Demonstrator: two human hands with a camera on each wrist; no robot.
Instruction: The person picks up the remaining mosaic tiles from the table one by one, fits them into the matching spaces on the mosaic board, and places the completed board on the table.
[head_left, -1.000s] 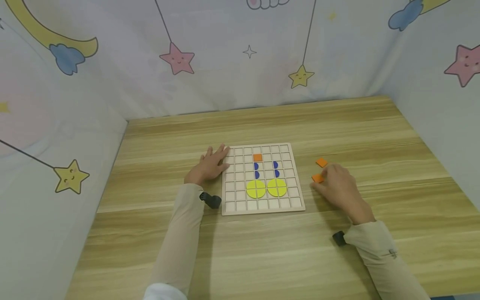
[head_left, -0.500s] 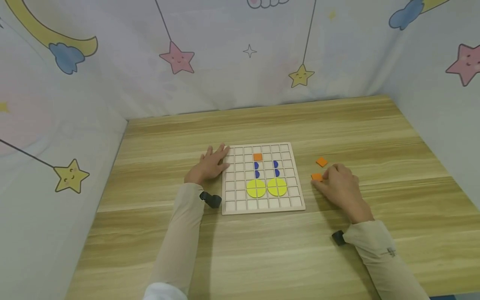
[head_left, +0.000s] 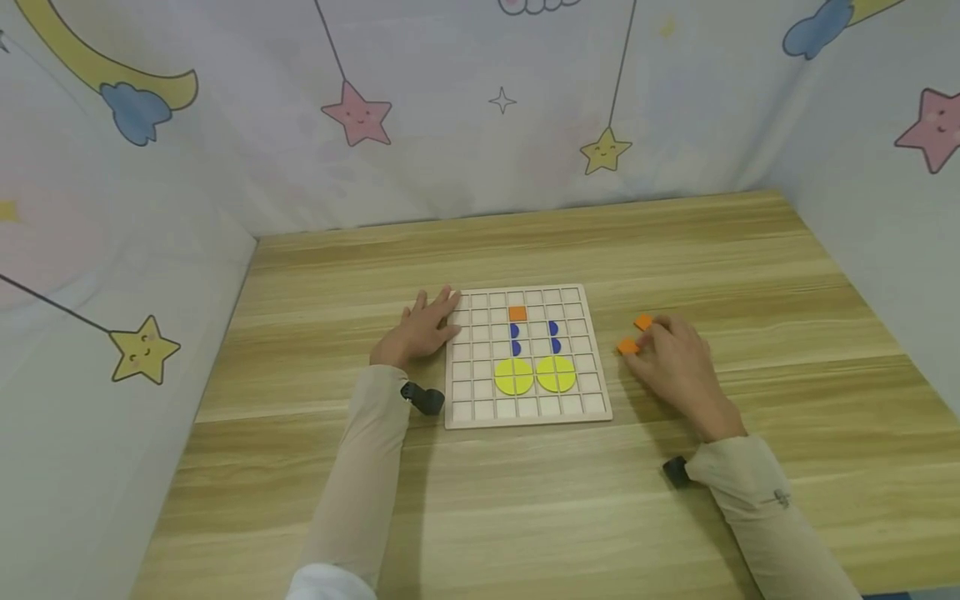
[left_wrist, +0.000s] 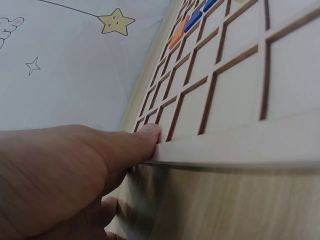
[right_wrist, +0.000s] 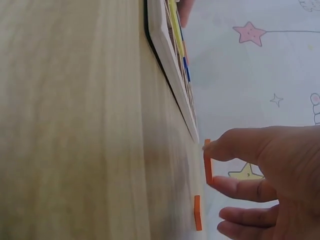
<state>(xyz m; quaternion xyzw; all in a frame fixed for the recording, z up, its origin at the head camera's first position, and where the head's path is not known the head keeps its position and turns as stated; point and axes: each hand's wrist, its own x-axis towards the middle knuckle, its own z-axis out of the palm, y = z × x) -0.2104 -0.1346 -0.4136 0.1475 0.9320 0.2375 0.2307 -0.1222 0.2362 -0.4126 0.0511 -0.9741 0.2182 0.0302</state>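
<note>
Between the thumb and index finger of my right hand (head_left: 678, 371) is an orange square tile (right_wrist: 208, 162), pinched by its edges and raised off the table. A second orange square tile (head_left: 643, 322) lies on the table just behind it. My left hand (head_left: 416, 333) rests at the left side of a wooden grid board (head_left: 483, 410), its thumb (left_wrist: 147, 134) touching the rim. Set in the board are one orange square tile (head_left: 517, 313), several blue half-round pieces (head_left: 553, 328), and two yellow circles (head_left: 513, 377) made of quarter pieces.
A wood-grain table (head_left: 510, 517) bears everything. Pale fabric walls (head_left: 450, 167) printed with stars and moons stand along its back and both sides. A small black camera (head_left: 425, 398) sits on the left wrist, another black camera (head_left: 677, 472) on the right.
My right hand has taken hold of the nearer orange tile, lifted it, and shifted slightly up and left with it. The left hand has stayed on the board.
</note>
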